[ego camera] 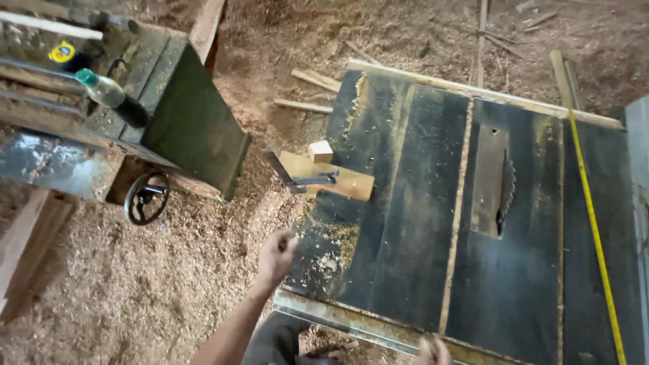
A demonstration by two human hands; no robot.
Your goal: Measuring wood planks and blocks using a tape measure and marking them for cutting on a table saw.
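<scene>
Left hand [276,255] at the near left corner of the saw table [405,270], fingers curled in loosely, nothing visibly in its grip; blurred, so whether it touches the table edge cannot be told. Forearm runs down to the bottom of the view. Right hand [433,350] only partly in view at the table's near edge, mostly cut off by the frame; cannot tell if it is spread or closed, or holding anything.

Table top dark, dusted with sawdust, thickest near the left hand. Saw blade [506,192] stands up through a slot toward the right side of the top. Yellow tape measure [595,230] lies stretched along the right part of the table, well apart from both hands.

At the far left edge, a flat wooden board [338,177] overhangs the table, a dark metal clamp [301,179] lying across it and a small wooden block [320,150] just beside.

Floor [169,284] deep in sawdust. Left of the table, a green machine [182,115] with a black handwheel [146,197]; a plastic bottle [111,96] lies on top of it.
</scene>
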